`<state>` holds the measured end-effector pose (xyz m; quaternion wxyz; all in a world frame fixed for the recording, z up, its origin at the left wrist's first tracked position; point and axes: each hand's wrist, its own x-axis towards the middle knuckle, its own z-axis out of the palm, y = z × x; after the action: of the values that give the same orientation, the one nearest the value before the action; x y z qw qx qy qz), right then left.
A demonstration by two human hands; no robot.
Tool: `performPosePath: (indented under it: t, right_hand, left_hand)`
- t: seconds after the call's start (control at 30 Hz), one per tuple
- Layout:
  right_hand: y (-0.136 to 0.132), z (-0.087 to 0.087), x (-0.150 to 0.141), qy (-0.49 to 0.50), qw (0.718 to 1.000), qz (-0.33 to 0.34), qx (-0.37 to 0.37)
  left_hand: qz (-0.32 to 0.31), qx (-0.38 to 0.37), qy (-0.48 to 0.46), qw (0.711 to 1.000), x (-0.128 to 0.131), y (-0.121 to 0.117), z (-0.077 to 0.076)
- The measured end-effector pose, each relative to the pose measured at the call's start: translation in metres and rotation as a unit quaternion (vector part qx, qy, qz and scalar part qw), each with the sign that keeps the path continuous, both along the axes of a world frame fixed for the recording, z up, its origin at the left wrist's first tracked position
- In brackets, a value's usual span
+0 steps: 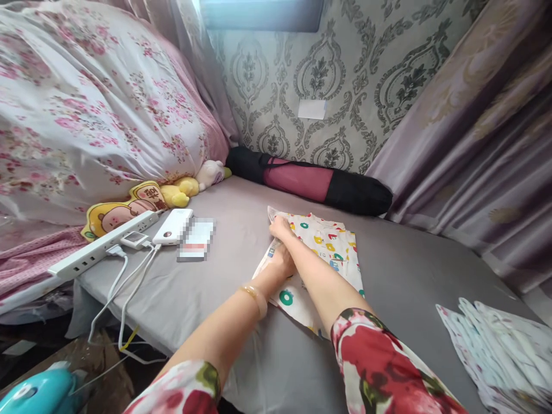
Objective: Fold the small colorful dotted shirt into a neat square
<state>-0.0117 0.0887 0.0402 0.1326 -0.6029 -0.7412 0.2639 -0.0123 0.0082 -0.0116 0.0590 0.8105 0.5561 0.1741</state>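
A white cloth piece (340,247) with colourful printed figures, perhaps a small garment, lies on the grey-covered surface in front of me. My right hand (282,227) is closed on its far left corner, which sticks up slightly. Just nearer to me, my left hand (281,263) rests at the cloth's left side, under my crossing right forearm. That forearm hides the left fingers, so their grip does not show. A pale bangle (255,299) circles my left wrist.
A stack of folded cloths (504,351) sits at the right. Leftward are a power strip (107,244) with cables, a white power bank (173,226) and plush toys (181,191). A long black and maroon bag (302,179) lies along the wall.
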Motion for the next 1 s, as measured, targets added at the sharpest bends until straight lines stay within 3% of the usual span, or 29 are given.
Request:
performPosePath:
  t: [0.07, 0.13, 0.27, 0.33, 0.4, 0.53, 0.73, 0.87, 1.0]
  right_hand:
    - [0.007, 0.003, 0.014, 0.063, 0.997, -0.025, -0.028]
    - [0.01, 0.008, 0.03, 0.133, 0.989, -0.045, -0.052]
    - [0.005, 0.017, 0.061, 0.26, 0.96, -0.062, -0.09]
    - [0.0, 0.021, 0.075, 0.306, 0.944, -0.065, -0.105]
    - [-0.003, 0.022, 0.086, 0.343, 0.93, -0.069, -0.114]
    - [-0.008, 0.022, 0.103, 0.392, 0.909, -0.085, -0.115]
    - [-0.015, 0.022, 0.13, 0.432, 0.889, -0.116, -0.1]
    - [-0.019, 0.016, 0.151, 0.428, 0.89, -0.133, -0.083]
    - [-0.021, -0.001, 0.175, 0.365, 0.913, -0.167, -0.071]
  left_hand:
    - [-0.029, -0.016, 0.006, 0.999, -0.01, -0.01, 0.011]
    - [-0.015, -0.029, 0.009, 0.999, -0.025, -0.021, 0.021]
    - [0.167, -0.008, 0.027, 0.986, -0.055, -0.044, 0.03]
    - [0.224, -0.05, 0.019, 0.973, -0.065, -0.052, 0.031]
    - [0.243, -0.124, -0.015, 0.962, -0.069, -0.058, 0.033]
    - [0.24, -0.203, -0.07, 0.947, -0.063, -0.068, 0.043]
    - [0.217, -0.121, -0.016, 0.968, -0.034, -0.083, 0.059]
    - [0.175, -0.087, 0.042, 0.98, -0.009, -0.091, 0.061]
    - [0.124, -0.131, 0.016, 0.983, 0.011, -0.094, 0.064]
